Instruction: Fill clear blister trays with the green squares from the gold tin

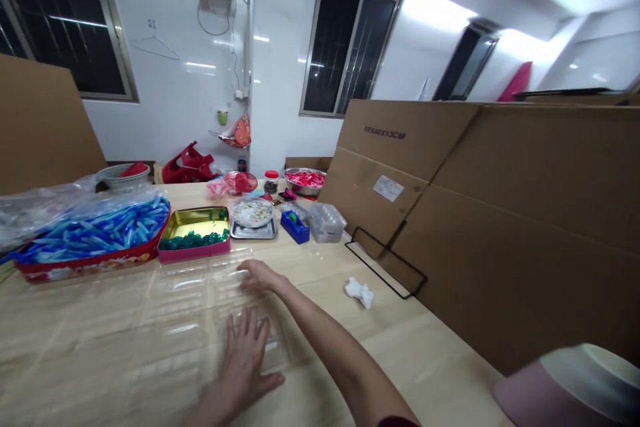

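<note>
Clear plastic packaging trays point(185, 328) lie spread over the left part of the wooden-topped table, their edges hard to make out. Over the near right of these trays is my left hand point(245, 355), palm down with fingers spread and thumb out to the right. My right hand point(261, 277) reaches across just beyond it, its loosely bent fingers apart and pointing left at the far trays. Neither hand appears to hold anything; whether the fingertips press on the plastic I cannot tell. Behind the trays sits a pink-sided tin point(193, 252) with dark green pieces inside.
A red tub point(95, 260) of blue pieces stands at left. Beyond are a metal tray point(253, 232), a blue tape dispenser point(295, 227) and clear containers point(327, 222). Crumpled tissue point(359, 292), a black wire frame point(387, 260) and large cardboard point(520, 227) are at right.
</note>
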Tool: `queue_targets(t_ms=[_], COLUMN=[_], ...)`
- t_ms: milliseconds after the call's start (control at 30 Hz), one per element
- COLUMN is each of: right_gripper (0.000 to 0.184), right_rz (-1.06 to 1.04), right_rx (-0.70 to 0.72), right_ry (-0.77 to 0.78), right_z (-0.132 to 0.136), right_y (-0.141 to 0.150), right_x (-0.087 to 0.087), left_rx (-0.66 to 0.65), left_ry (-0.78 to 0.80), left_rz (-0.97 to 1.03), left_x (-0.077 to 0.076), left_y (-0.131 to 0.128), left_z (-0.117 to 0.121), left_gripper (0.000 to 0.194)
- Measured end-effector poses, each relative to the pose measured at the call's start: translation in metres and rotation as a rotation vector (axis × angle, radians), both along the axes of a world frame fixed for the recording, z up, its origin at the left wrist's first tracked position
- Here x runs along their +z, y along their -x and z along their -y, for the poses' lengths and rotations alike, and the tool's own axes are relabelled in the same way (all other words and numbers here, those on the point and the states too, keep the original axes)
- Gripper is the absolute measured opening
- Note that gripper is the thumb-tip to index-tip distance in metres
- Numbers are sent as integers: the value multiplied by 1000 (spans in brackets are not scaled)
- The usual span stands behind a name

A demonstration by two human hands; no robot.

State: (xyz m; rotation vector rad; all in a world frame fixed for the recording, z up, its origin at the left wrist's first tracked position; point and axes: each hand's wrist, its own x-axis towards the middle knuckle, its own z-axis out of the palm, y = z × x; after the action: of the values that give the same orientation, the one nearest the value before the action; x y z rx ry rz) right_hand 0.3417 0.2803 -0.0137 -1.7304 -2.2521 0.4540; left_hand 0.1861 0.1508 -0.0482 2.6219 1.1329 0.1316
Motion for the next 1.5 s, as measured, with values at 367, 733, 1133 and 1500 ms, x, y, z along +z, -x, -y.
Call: queue_targets(t_ms=[367, 733, 1133, 1500], right_gripper=[12, 16, 24, 18], right_rz=[-197, -390, 399, 454], right_rx=[-560, -1099, -1663, -1538], right_ry=[-299, -628, 222, 315], right_z=[129, 421, 585, 574], right_y=[-101, -74, -103, -134], right_x=[-8, -39, -108, -119], left_rx=[-10, -43, -119, -84], left_ry=[-20, -263, -325, -337], left_rz=[-88, -276, 115, 131], left_x=[18, 20, 51, 47], left_y=[-2, 15, 29, 44], left_z=[-6, -5, 42, 70], left_gripper=[101, 88, 77, 70])
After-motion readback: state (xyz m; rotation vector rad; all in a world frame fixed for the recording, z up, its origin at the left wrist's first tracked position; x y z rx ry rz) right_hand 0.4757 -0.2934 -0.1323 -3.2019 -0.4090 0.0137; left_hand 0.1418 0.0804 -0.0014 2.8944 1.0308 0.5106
